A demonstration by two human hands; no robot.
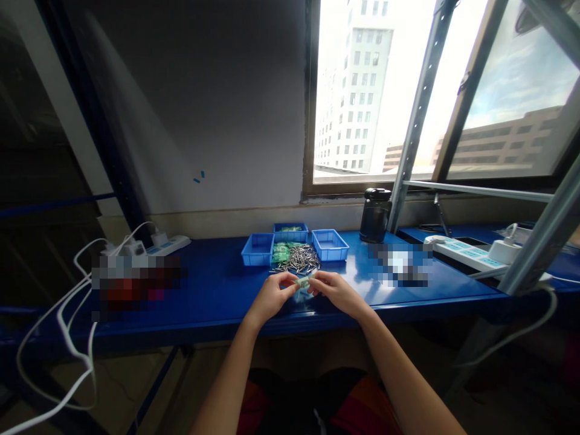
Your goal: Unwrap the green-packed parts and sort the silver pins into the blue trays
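A small pale-green packet (303, 282) is held up just above the near part of the worktop (217, 293), pinched between the fingers of both hands: the left hand (277, 291) closes on one end with thumb and fingertips, and the right hand (328, 287) grips the other end just as narrowly. What the packet contains is too small to tell from here. Right behind the fingers lies a loose heap of shiny metal pieces (299, 259), its near edge partly covered by the hands, and against its left side sits a clump of green bags (281, 252). Three open-topped blue bins frame this heap on the worktop. The back bin (294, 236) has more green stuff in it, partly hidden by its front wall; the left bin (257, 260) stands just beside the green bags, and the right bin (334, 254) stands at the heap's other side, turned a little askew. Farther right, a black bottle (376, 214) stands upright near the window (357, 90), just beside a slanting metal post (419, 103). Past that post lies a white power strip (471, 252) with a plug in it. Off to the left, another strip (168, 244) lies near the wall (217, 109), with white cables (67, 326) looping over the worktop's edge. Two patches on the worktop are blurred beyond recognition.
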